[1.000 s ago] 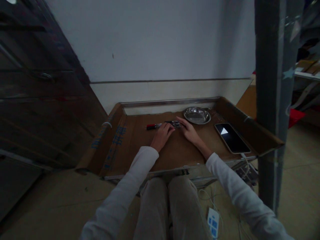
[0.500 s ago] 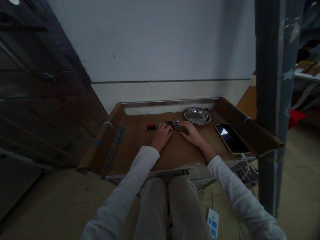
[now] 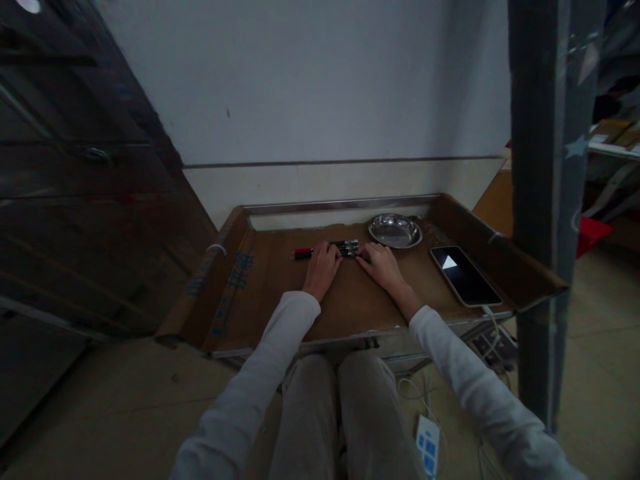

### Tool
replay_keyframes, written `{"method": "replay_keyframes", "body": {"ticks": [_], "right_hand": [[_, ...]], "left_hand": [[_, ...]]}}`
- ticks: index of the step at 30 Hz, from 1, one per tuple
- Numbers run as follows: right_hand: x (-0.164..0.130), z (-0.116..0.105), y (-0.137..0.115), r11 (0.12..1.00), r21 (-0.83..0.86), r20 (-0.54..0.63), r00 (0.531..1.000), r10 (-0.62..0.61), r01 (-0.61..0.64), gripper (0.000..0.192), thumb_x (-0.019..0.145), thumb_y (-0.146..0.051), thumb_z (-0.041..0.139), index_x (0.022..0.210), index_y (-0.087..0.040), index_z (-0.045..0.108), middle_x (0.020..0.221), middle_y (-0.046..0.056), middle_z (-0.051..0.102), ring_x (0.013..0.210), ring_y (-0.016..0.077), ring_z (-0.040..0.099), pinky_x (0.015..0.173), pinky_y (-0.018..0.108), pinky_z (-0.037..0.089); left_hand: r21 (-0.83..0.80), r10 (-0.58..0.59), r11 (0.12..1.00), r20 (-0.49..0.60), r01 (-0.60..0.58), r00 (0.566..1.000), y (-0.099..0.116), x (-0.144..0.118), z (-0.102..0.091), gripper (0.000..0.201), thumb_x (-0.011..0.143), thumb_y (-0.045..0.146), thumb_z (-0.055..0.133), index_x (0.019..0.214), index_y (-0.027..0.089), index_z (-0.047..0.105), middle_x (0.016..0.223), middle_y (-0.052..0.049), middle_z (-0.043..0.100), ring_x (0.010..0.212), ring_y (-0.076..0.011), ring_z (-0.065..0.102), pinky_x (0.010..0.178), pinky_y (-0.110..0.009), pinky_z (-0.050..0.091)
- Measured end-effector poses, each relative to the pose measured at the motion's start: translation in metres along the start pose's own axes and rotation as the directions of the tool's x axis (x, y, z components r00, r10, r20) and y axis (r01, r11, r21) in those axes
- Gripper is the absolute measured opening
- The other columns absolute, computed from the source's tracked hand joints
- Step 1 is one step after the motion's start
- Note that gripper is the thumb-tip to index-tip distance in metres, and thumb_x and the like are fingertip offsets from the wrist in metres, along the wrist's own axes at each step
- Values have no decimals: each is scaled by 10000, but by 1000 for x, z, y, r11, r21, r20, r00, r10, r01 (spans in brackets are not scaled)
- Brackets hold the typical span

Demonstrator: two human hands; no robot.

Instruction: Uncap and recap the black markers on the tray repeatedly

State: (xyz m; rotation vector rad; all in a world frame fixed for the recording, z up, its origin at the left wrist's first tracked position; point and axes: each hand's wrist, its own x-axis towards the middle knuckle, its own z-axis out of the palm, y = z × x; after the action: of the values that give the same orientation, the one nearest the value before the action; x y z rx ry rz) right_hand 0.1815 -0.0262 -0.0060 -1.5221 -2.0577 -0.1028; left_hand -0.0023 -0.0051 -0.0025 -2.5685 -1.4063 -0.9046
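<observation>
A table [image 3: 280, 297] is standing against a pale wall [image 3: 325, 80], its top wearing a sheet of brown cardboard whose sides are curling upward into sloping flaps and whose left part is carrying blue printed characters. A metal rail [image 3: 345, 204] is running along the back edge. To the right a dark pillar [image 3: 537, 167] with a glossy skin is rising from the tiled floor [image 3: 125, 407], and a white power strip [image 3: 428, 443] is lying below.

Slim, black pens [image 3: 349, 243], one showing a red section, are lying side by side across the middle of the cardboard. The left hand [image 3: 323, 265] is arching over their middle, fingers bent and close together; whether it is gripping them, I cannot tell. The right hand [image 3: 381, 263] is resting at their right ends, fingers half curled, its hold likewise unclear.

Just beyond the right hand, a round, shallow dish [image 3: 395, 233] of shiny metal is sitting near the back. A flat phone [image 3: 465, 275] with rounded corners is lying at the right, its glassy screen reflecting a bright patch and a white cable [image 3: 494, 327] trailing from its near end.
</observation>
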Motion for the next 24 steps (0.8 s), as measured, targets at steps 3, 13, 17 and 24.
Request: {"method": "replay_keyframes", "body": {"ticks": [3, 13, 17, 24], "right_hand": [[-1, -1, -3, 999, -31, -17, 1000, 6, -7, 167, 899, -300, 465, 881, -180, 581, 896, 84, 626, 843, 214, 547, 758, 327, 335], [-3, 1, -2, 999, -47, -24, 1000, 14, -15, 234, 930, -264, 364, 923, -176, 581, 921, 99, 622, 918, 228, 543, 769, 332, 328], [-4, -1, -3, 1000, -17, -13, 1000, -6, 5, 245, 919, -218, 360, 978, -172, 593, 964, 107, 604, 948, 226, 532, 791, 334, 340], [-5, -4, -10, 987, 18, 115, 980, -162, 161, 303, 869, -176, 431, 1106, -230, 613, 1074, 101, 545, 999, 225, 497, 845, 349, 358]], "left_hand": [[6, 3, 1000, -4, -3, 1000, 1, -1, -1, 41, 864, 201, 529, 885, 166, 530, 932, -59, 501, 902, -206, 502, 879, -381, 422], [39, -125, 990, -161, 133, 979, -3, -5, -8, 107, 883, 179, 418, 893, 175, 524, 927, -90, 512, 909, -225, 494, 861, -394, 415], [73, -267, 954, -238, 292, 934, -8, -12, -13, 108, 837, 134, 426, 909, 152, 504, 979, -123, 523, 959, -250, 490, 854, -420, 405], [194, -365, 897, -182, 397, 913, -11, -17, -16, 128, 841, 177, 444, 946, 141, 506, 1018, -157, 541, 1004, -303, 496, 831, -449, 404]]}}
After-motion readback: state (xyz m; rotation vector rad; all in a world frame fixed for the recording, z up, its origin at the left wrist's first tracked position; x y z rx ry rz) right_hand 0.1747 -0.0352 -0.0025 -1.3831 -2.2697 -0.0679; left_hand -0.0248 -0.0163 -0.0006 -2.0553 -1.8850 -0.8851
